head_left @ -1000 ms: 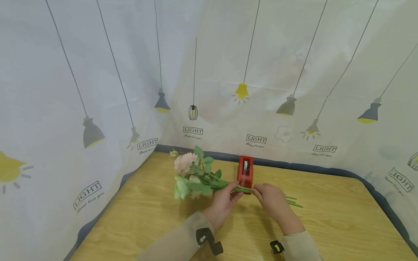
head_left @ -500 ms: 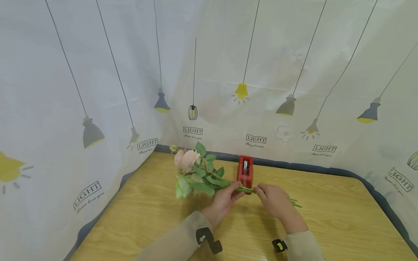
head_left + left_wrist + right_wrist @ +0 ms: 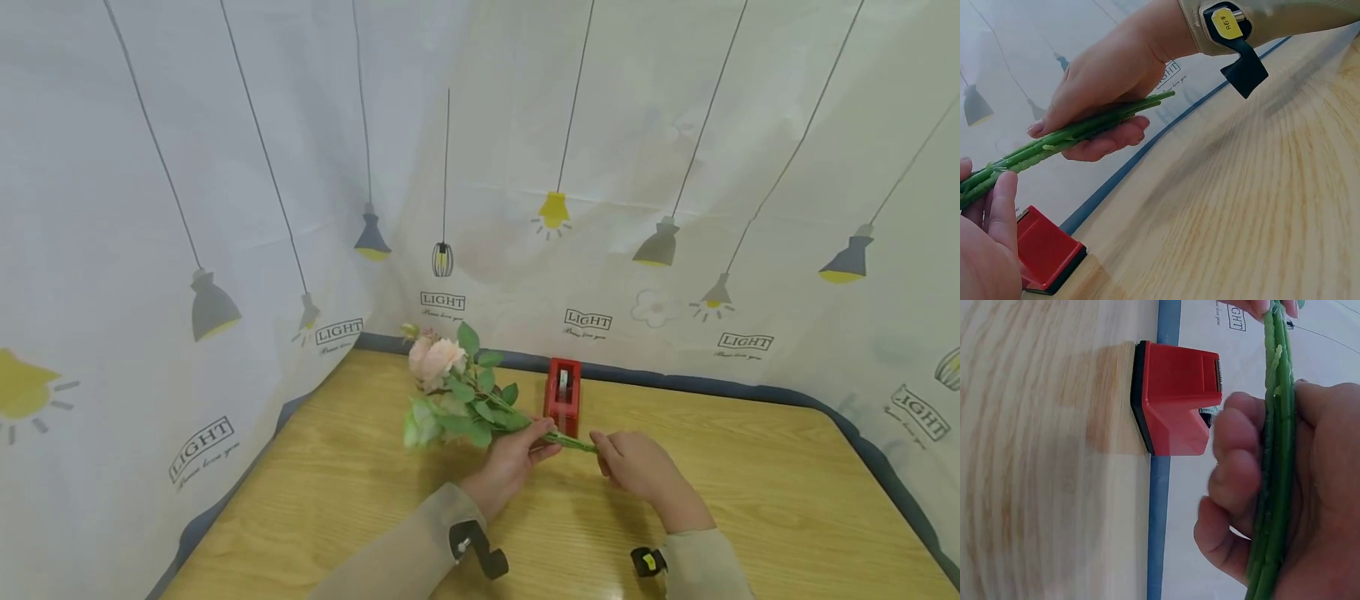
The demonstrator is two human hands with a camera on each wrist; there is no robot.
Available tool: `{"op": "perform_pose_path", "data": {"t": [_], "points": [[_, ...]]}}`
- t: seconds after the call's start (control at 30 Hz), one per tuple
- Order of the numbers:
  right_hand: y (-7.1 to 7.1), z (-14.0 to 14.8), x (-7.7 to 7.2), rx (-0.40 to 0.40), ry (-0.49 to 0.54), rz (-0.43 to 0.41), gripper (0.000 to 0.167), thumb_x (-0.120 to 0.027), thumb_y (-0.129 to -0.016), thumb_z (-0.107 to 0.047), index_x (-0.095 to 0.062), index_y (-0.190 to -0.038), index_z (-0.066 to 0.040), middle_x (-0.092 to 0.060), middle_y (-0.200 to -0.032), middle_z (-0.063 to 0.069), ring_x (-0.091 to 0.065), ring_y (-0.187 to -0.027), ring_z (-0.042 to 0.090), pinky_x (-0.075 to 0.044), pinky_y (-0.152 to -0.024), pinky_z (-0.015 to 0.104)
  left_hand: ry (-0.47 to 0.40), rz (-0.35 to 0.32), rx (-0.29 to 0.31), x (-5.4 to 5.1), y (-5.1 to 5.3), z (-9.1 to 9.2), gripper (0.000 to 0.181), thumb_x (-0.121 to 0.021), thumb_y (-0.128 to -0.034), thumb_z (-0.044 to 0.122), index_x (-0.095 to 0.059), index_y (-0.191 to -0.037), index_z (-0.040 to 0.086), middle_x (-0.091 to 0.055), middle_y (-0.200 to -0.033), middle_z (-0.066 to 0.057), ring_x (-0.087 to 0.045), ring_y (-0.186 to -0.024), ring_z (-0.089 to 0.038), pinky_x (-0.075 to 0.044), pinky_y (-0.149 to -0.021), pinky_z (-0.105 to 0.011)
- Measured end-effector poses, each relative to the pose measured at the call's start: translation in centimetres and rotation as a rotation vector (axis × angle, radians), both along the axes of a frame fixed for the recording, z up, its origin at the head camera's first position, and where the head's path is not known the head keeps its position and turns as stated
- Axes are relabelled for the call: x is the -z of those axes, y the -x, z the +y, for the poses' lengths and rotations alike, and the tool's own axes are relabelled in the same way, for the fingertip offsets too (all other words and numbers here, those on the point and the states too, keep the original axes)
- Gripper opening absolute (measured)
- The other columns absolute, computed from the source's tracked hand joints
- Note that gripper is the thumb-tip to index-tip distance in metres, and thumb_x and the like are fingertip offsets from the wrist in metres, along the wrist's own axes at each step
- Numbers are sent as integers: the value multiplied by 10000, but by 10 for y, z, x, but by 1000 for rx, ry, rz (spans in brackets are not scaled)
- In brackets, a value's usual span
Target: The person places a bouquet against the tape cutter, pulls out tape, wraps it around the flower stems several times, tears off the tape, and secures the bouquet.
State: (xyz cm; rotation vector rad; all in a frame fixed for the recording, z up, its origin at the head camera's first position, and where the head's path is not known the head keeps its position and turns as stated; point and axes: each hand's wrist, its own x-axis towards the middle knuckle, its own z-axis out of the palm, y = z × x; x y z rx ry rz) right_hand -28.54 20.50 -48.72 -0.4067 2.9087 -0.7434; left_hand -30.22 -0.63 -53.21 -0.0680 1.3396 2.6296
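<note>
Out swung the right hand (image 3: 637,467), away from the left, and the flower heads (image 3: 437,360) at the far end tipped up with it! The left hand (image 3: 510,462) pinched the green stems (image 3: 1280,419) just below the leaves (image 3: 483,408); the right had its fingers curled round them nearer the bare ends. Behind that stretch, between both grips, stood the red tape dispenser (image 3: 563,410) on the wooden table (image 3: 780,492).
</note>
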Motion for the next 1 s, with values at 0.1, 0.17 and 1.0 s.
{"op": "perform_pose_path", "data": {"t": [0.1,0.17,1.0], "points": [[1,1,2,-9,12,1,656,-350,-1174,-389,-570,-619,-117,-419,-520,-37,-346,-488,138,-359,-570,302,0,1,1,3,1,0,94,-725,-996,23,-696,-960,106,-765,-992,-39,-749,-871,-147,-673,-855,-321],[1,1,2,-12,17,-3,661,-352,-1174,-396,-533,-597,-130,-380,-521,-41,-311,-495,137,-340,-561,298,0,1,3,5,3,1,118,-720,-997,18,-697,-940,118,-767,-976,-33,-752,-854,-142,-675,-839,-318],[8,5,2,-29,11,76,420,-532,-1118,-406,-745,-873,-139,-413,-628,-50,-415,-611,131,-378,-629,311,-45,4,-10,4,2,2,43,-741,-992,68,-718,-965,92,-781,-941,-21,-766,-886,-150,-667,-825,-289]]}}
